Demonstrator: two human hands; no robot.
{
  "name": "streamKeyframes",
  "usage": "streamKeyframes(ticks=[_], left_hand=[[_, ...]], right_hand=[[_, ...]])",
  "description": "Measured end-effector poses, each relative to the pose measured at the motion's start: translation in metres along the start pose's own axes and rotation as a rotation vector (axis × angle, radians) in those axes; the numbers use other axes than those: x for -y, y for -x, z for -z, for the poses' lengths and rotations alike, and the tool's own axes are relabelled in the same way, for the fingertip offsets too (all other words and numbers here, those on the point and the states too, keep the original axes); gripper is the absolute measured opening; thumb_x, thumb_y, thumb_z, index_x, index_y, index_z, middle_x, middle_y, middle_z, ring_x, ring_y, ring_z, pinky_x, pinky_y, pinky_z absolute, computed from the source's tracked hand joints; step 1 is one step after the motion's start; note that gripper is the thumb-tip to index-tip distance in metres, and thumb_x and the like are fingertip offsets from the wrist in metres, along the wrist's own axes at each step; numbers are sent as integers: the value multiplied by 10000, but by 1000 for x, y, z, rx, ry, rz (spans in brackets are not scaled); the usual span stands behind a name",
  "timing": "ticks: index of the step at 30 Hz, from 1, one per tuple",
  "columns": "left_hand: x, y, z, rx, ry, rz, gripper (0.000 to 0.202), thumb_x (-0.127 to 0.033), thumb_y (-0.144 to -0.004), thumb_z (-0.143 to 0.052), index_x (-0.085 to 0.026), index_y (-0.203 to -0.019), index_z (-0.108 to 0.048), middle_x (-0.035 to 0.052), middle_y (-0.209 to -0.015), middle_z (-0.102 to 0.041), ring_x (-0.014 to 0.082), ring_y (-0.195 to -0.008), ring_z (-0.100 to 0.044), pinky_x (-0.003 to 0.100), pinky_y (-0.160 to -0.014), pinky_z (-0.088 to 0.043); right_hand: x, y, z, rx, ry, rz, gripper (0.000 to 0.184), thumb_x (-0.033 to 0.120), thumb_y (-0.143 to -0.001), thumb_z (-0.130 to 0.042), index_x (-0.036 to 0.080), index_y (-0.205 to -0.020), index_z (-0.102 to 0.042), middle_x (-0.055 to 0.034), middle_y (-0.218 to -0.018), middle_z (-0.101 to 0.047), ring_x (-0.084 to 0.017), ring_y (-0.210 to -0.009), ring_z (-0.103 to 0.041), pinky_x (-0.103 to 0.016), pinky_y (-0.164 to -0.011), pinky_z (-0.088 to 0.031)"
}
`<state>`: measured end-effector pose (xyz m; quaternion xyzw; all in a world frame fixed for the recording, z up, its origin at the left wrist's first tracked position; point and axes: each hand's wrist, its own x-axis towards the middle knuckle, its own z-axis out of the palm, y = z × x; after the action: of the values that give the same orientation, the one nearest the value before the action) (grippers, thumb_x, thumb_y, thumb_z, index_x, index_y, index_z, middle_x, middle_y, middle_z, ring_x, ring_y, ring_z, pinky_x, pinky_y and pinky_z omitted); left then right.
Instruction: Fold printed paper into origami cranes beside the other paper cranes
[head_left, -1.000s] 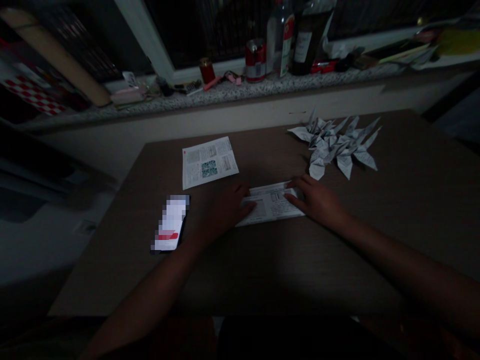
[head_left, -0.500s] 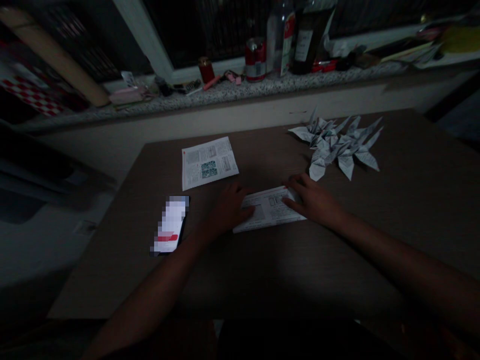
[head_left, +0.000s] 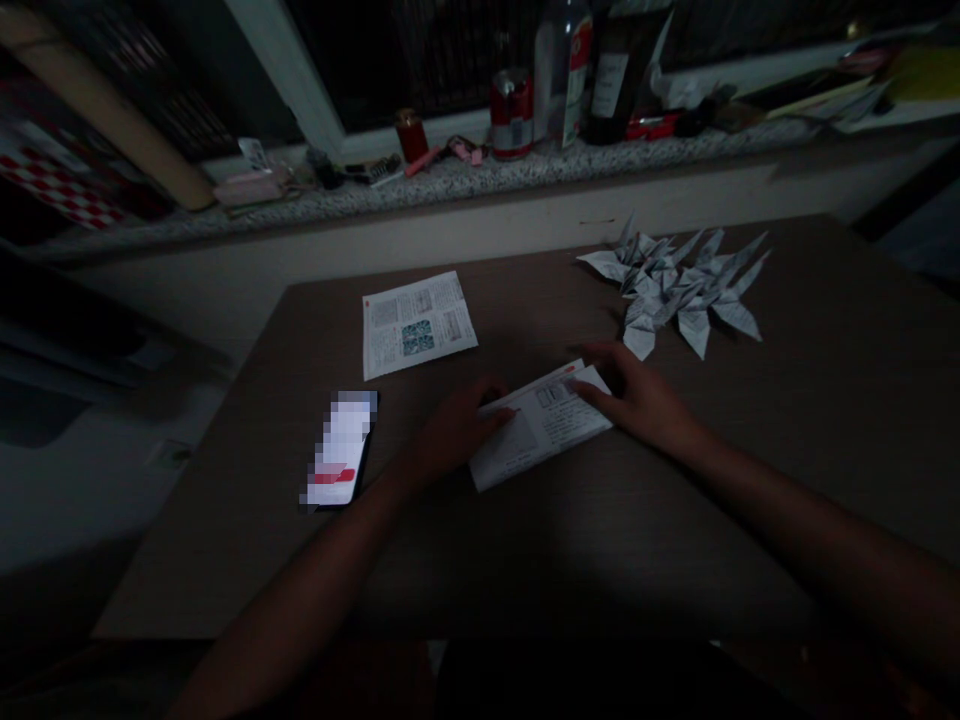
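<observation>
A folded sheet of printed paper [head_left: 541,425] is held between my two hands, tilted up a little from the table. My left hand [head_left: 459,428] pinches its left end, thumb on the near face and fingers behind. At the right end my right hand [head_left: 636,395] grips it the same way, thumb in front. Beyond the left hand lies a flat printed sheet [head_left: 418,325]. Several folded paper shapes with pointed tips [head_left: 675,285] sit in a cluster past the right hand.
A phone with a lit screen [head_left: 341,450] lies left of my left forearm on the brown table [head_left: 247,560]. Behind the table, a granite windowsill [head_left: 450,185] carries a red can [head_left: 512,115], a clear bottle [head_left: 559,80], a dark bottle [head_left: 609,90] and a small red jar [head_left: 411,138].
The folded paper has gone from lying flat under both hands to being lifted and tilted, with its near face turned toward me. My fingers have curled behind its upper edge.
</observation>
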<state>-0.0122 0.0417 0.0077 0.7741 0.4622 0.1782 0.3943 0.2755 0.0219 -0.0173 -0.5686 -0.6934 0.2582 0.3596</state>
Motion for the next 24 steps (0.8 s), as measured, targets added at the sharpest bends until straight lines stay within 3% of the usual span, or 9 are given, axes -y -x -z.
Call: streamKeyframes(ticks=[5,9,14,19,24], left_hand=[[-6,13,-4,-31,81,27,169,-368,-973,-605,-235,-1076,-621,53,-1113,-709,235,-1017,-686,359,-836,-560],[-9,21,-9,-22,147,49,193,-384,-992,-592,-226,-1103,-605,56,-1123,-699,219,-1004,-680,351,-839,-556],[-9,28,-14,38,217,47,180,-364,-970,-620,-226,-1083,-593,52,-1117,-705,223,-1032,-688,353,-862,-566],[-10,27,-18,110,221,38,222,-384,-966,-634,-232,-1125,-601,58,-1128,-723,231,-1027,-706,362,-862,-571],[-19,13,-25,44,240,-10,261,-445,-1018,-559,-227,-1127,-650,70,-1141,-732,226,-1042,-705,363,-889,-562]], right_hand=[[2,2,5,-11,-234,-154,462,480,-919,-680,237,-1306,-615,-87,-1026,-756,-278,-884,-723,-435,-743,-598],[7,2,6,52,-241,-183,333,513,-918,-665,232,-1090,-713,-92,-974,-769,-286,-853,-722,-445,-735,-591],[13,3,4,79,-337,-229,309,548,-882,-692,242,-922,-663,-45,-803,-728,-249,-726,-691,-376,-609,-551],[17,0,2,119,-372,-189,296,531,-873,-707,247,-929,-643,-33,-791,-719,-241,-712,-690,-356,-579,-544],[22,-4,0,174,-352,-125,273,516,-872,-697,253,-931,-657,-43,-841,-726,-240,-734,-693,-358,-591,-551]])
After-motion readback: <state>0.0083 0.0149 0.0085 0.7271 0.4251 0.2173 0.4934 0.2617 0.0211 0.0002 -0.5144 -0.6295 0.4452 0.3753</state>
